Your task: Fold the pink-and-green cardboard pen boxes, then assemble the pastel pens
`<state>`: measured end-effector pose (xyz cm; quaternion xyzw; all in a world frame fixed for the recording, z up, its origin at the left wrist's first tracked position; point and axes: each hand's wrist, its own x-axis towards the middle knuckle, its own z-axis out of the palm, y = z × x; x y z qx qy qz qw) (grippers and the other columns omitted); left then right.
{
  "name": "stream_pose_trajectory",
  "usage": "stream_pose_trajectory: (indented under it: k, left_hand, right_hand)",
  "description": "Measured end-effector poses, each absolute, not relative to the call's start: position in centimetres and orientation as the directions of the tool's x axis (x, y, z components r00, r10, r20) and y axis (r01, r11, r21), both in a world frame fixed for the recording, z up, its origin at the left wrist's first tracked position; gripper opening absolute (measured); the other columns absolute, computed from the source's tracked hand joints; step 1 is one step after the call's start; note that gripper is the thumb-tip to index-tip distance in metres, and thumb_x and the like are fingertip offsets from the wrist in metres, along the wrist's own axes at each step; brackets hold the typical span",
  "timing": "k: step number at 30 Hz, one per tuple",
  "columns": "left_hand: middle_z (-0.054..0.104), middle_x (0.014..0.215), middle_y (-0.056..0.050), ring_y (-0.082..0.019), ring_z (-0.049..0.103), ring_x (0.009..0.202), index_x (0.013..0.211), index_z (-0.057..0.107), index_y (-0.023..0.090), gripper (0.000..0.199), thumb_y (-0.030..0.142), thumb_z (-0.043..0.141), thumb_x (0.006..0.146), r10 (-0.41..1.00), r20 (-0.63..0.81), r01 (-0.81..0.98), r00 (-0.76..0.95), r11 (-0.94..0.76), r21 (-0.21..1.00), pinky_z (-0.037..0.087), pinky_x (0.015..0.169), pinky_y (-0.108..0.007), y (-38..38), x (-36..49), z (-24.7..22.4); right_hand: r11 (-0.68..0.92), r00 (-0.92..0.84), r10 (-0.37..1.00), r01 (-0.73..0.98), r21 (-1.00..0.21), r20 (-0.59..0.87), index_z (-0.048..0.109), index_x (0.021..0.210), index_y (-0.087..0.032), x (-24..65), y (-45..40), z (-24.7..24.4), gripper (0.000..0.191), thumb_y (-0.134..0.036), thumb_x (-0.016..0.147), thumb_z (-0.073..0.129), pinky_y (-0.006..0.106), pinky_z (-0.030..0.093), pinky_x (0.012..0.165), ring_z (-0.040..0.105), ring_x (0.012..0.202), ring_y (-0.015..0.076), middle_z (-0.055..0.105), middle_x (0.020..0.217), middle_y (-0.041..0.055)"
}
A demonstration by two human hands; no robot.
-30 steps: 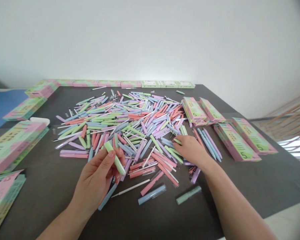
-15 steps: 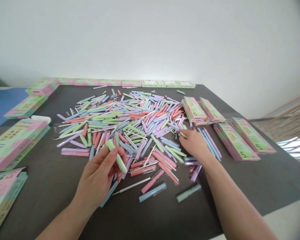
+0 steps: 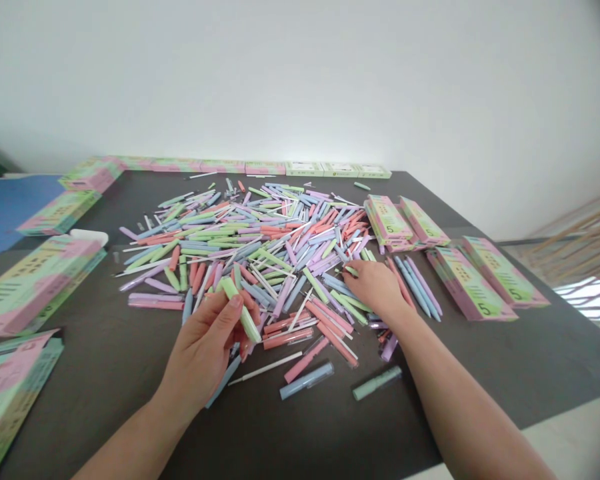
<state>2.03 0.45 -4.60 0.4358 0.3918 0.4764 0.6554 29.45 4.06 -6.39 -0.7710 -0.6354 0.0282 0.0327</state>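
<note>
Green pens [image 3: 241,311] are gripped in my left hand [image 3: 207,347], between thumb and fingers, over the near left part of the pile. Over the pile's right side, my right hand [image 3: 377,287] pinches a small green piece [image 3: 351,271] at its fingertips. The wide pile of pens [image 3: 280,247] mixes green, blue, purple and red barrels with thin white refills. Just right of my right hand, blue and purple pens [image 3: 420,287] lie side by side. A capped blue pen [image 3: 307,381] and a capped green pen [image 3: 377,383] lie near the front.
Boxes [image 3: 45,280] line the left side of the dark table [image 3: 545,360]. More boxes [image 3: 265,168] stand in a row along the back edge by the white wall. Stacked boxes [image 3: 475,283] sit at the right.
My right hand has moved left a little with the green piece, uncovering a red pen beside the blue ones. My left hand still holds the green pens, slightly farther right in view.
</note>
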Motion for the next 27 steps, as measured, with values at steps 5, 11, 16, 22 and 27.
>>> stream_pose_trajectory:
  k: [5, 11, 16, 22, 27]
  left_hand:
    - [0.06, 0.072, 0.0, -0.008, 0.051, 0.052, 0.083, 0.065, 0.018, 0.021, 0.039, 0.06, 0.087, 0.967, -0.091, -0.221, 0.239, 0.145, 0.964, 0.042, 0.045, -0.019, 0.4, 1.9, -4.8]
    - [0.06, 0.078, -0.002, -0.013, 0.054, 0.065, 0.081, 0.064, 0.019, 0.023, 0.039, 0.056, 0.089, 0.97, -0.054, -0.156, 0.239, 0.093, 0.983, 0.046, 0.056, -0.023, 0.3, 2.0, -4.7]
    - [0.062, 0.077, -0.003, -0.016, 0.056, 0.07, 0.086, 0.063, 0.019, 0.021, 0.038, 0.054, 0.09, 0.951, -0.074, -0.146, 0.3, 0.122, 0.982, 0.047, 0.065, -0.028, 0.2, 2.2, -5.0]
    - [0.055, 0.071, 0.002, -0.011, 0.048, 0.062, 0.087, 0.061, 0.02, 0.015, 0.034, 0.056, 0.09, 0.922, -0.095, -0.143, 0.376, 0.159, 0.977, 0.042, 0.06, -0.023, 0.1, 2.8, -5.6]
    - [0.059, 0.069, 0.002, -0.011, 0.053, 0.061, 0.097, 0.064, 0.021, 0.022, 0.036, 0.068, 0.082, 0.911, -0.122, -0.154, 0.394, 0.196, 0.968, 0.044, 0.06, -0.023, -0.4, 2.9, -5.8]
  right_hand:
    - [-0.153, 0.151, 0.988, 0.98, -0.128, -0.032, 0.071, 0.077, -0.017, 29.1, 3.9, -5.9, 0.021, -0.025, 0.08, 0.051, 0.029, 0.04, 0.065, 0.065, 0.078, 0.0237, 0.073, 0.081, 0.0117]
    - [-0.175, 0.152, 0.984, 0.92, -0.35, -0.094, 0.058, 0.057, -0.018, 30.2, 2.9, -4.0, 0.023, -0.031, 0.074, 0.053, 0.025, 0.026, 0.047, 0.042, 0.048, 0.0113, 0.049, 0.049, -0.0022]
    - [-0.206, 0.058, 0.97, 0.701, -0.683, -0.234, 0.056, 0.048, -0.017, 29.8, 1.8, -2.8, 0.023, -0.024, 0.07, 0.053, 0.024, 0.022, 0.045, 0.033, 0.043, 0.0082, 0.042, 0.044, -0.0049]
    - [-0.13, -0.22, 0.955, 0.297, -0.946, -0.2, 0.064, 0.073, -0.018, 24.6, -0.7, -3.0, 0.007, -0.022, 0.075, 0.059, 0.02, 0.037, 0.05, 0.054, 0.052, 0.0107, 0.069, 0.062, -0.0018]
    - [-0.165, -0.298, 0.933, 0.145, -0.975, -0.203, 0.062, 0.077, -0.019, 21.5, -2.6, -3.1, 0.003, -0.021, 0.075, 0.063, 0.021, 0.043, 0.05, 0.062, 0.056, 0.0134, 0.068, 0.064, -0.0015]
